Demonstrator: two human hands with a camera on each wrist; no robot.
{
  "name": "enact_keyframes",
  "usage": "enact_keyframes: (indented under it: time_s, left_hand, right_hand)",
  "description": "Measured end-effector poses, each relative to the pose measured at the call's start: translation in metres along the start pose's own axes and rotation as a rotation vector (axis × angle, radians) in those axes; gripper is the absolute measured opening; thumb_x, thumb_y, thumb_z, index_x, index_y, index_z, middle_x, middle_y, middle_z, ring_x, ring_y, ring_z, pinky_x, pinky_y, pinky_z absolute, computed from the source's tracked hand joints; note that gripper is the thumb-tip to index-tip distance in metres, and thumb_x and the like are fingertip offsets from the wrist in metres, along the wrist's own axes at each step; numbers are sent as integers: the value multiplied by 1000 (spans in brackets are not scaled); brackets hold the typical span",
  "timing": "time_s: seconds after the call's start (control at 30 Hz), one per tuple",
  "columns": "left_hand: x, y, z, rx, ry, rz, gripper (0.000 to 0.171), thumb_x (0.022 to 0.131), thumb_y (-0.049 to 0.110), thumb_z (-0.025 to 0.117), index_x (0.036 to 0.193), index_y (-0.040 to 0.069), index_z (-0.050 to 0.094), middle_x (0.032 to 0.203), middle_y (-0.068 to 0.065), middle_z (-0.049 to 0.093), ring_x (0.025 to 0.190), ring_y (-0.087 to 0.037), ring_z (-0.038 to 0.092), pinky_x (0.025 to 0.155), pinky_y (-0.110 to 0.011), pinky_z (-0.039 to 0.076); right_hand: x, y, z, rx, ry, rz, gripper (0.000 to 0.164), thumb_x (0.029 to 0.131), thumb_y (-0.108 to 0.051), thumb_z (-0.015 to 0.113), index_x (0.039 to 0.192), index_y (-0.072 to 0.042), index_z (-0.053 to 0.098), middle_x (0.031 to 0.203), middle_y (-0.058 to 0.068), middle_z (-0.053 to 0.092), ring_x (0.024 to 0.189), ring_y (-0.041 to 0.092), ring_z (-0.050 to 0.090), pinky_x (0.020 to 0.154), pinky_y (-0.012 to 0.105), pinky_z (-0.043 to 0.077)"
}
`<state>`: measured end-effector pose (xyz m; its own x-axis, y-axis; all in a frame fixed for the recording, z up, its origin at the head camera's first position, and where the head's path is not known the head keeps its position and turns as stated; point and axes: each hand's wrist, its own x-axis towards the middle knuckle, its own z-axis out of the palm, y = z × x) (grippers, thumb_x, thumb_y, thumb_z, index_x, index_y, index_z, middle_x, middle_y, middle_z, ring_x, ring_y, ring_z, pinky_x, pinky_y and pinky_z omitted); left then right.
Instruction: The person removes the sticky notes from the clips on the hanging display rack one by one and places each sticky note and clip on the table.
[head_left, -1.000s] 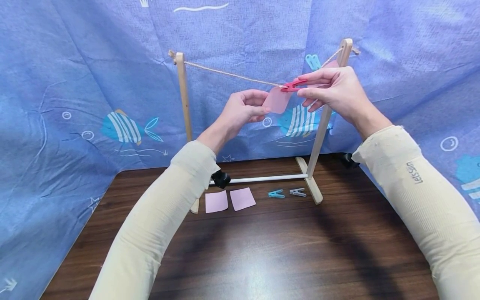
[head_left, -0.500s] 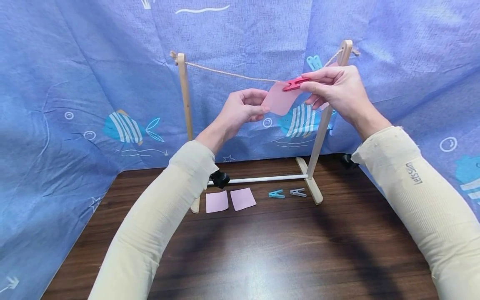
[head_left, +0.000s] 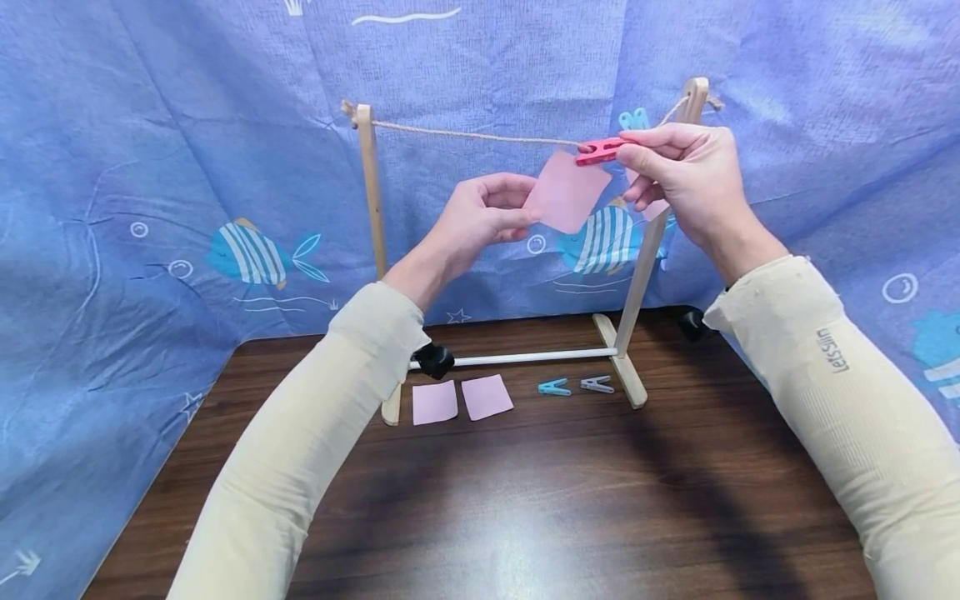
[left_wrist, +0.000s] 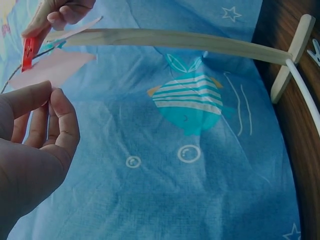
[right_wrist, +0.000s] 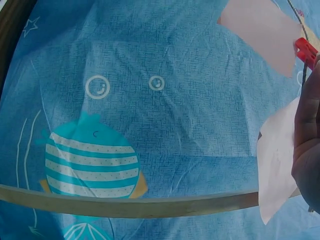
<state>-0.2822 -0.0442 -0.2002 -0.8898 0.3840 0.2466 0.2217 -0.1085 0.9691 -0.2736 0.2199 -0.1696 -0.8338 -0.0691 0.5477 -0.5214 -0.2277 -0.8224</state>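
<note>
My left hand [head_left: 483, 221] pinches the left corner of a square pink paper note [head_left: 566, 196] between thumb and fingers. My right hand [head_left: 693, 171] pinches the handles of a red clothespin [head_left: 600, 151], whose tip is at the rope [head_left: 480, 136]. In the head view the clothespin overlaps the note's upper right edge; in the right wrist view the note's edge [right_wrist: 270, 37] lies right beside the clothespin [right_wrist: 306, 52]. Another pink note [right_wrist: 277, 160] hangs by the right post, partly hidden by my right hand, under a light blue clothespin [head_left: 633, 120].
The rope runs between a left wooden post [head_left: 370, 183] and a right one [head_left: 637, 275], joined low by a white bar [head_left: 536, 358]. On the brown table [head_left: 525, 492] lie two pink notes [head_left: 434, 403], a blue clothespin [head_left: 554, 387] and a grey clothespin [head_left: 597, 384].
My right hand has moved up and right with the red clothespin, and the rope has risen from its sag. More of the note shows. My left hand keeps its hold nearly in place.
</note>
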Motion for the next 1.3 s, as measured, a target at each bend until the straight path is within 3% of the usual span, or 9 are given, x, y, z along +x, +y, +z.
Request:
enact_keyframes:
  time_s: [0.27, 0.5, 0.97, 1.1, 1.3]
  left_hand:
    - [-2, -2, -5, 4, 6, -4, 32, 89, -1, 76, 121, 4, 70, 110, -14, 72, 94, -24, 68, 78, -31, 59]
    - [-5, -2, -9, -11, 11, -5, 33, 89, -3, 76, 120, 3, 70, 109, -14, 72, 94, -25, 69, 80, -34, 58]
    - [-21, 1, -30, 20, 23, -26, 37, 89, -2, 75, 125, 5, 69, 112, -15, 72, 97, -28, 69, 79, -33, 58]
    - [-32, 0, -40, 47, 34, -53, 39, 89, 0, 76, 127, 7, 68, 114, -14, 72, 94, -24, 69, 78, -32, 59]
    - [-54, -7, -56, 67, 43, -75, 36, 91, 1, 74, 126, 4, 66, 109, -15, 71, 90, -20, 69, 73, -28, 58]
  right_hand:
    - [0, 4, 3, -18, 47, -20, 31, 81, 0, 84, 109, 9, 74, 83, 19, 75, 47, 21, 66, 44, 29, 55]
    - [2, 3, 5, 65, 111, -54, 35, 79, 3, 85, 109, 14, 71, 82, 24, 73, 46, 23, 66, 43, 33, 54]
    - [-8, 2, -3, 20, 58, 50, 34, 80, 3, 84, 112, 10, 72, 93, 19, 76, 50, 24, 68, 43, 31, 55]
    - [-16, 2, -5, 10, 7, 84, 33, 82, 4, 82, 113, 8, 73, 97, 18, 76, 52, 24, 69, 45, 30, 56]
    - [-33, 11, -15, -112, -244, 122, 29, 92, 7, 70, 121, 3, 68, 105, 16, 74, 65, 23, 73, 49, 30, 57]
